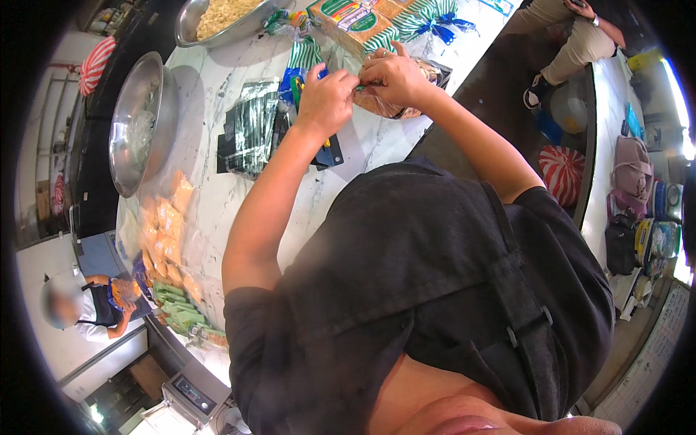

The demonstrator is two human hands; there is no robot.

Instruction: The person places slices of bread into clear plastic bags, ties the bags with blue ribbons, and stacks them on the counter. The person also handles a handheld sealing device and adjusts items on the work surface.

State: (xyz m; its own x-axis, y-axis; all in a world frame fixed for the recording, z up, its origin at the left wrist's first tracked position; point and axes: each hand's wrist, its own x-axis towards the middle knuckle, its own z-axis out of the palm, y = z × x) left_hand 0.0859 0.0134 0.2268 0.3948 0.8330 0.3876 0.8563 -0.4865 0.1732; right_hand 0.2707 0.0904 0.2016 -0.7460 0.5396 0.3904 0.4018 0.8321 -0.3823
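Both of my hands are at the far edge of the white marbled table [206, 94], close together over a clear plastic bag [395, 109] with brown contents. My left hand [326, 99] is closed, its fingertips pinching near the bag's gathered neck. Facing it, my right hand [397, 78] pinches at the same spot, with a ring on one finger. A small bit of green shows between the fingertips; its kind I cannot make out. Just beyond lie packed bread loaves [355, 25] in printed wrappers with green-striped ends.
Left of my left arm sit flat black plastic packs [250, 130]. A steel bowl [163, 119] and another with pale crumbly food [217, 18] stand farther left. Orange packs [165, 228] and green packs [181, 312] line the table's left side. A person [94, 308] works there; another sits far right.
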